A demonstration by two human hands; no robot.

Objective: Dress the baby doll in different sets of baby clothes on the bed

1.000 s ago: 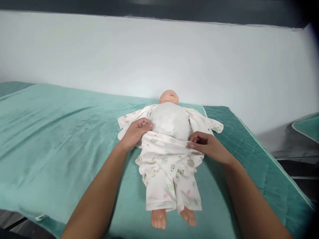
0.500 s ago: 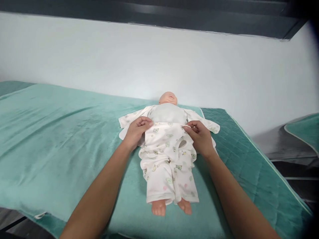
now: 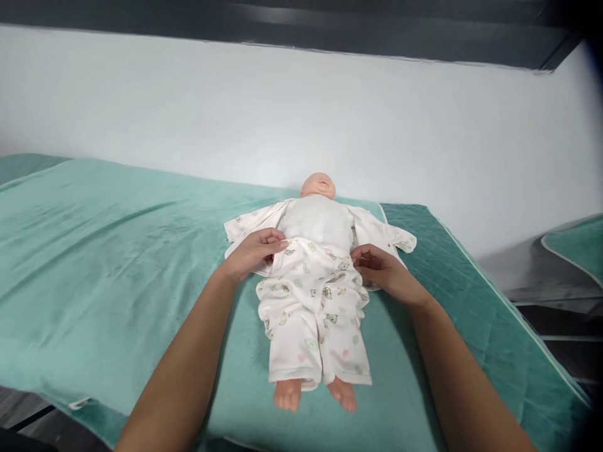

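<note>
While the left hand (image 3: 254, 254) pinched the waistband (image 3: 308, 245) of the white cartoon-print cloth trousers (image 3: 313, 301), the right hand (image 3: 389, 273) curled at the opposite side, grip unclear; even tension seemed best.

White printed trousers (image 3: 306, 295) reach the waist of a face-up doll (image 3: 316, 220), feet (image 3: 287, 395) bare.

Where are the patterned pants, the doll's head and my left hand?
Patterned pants (image 3: 308, 292): head camera view, on the front below the waistband.
Doll's head (image 3: 318, 184): head camera view, near its middle.
Left hand (image 3: 254, 252): head camera view, middle of the hand.
</note>
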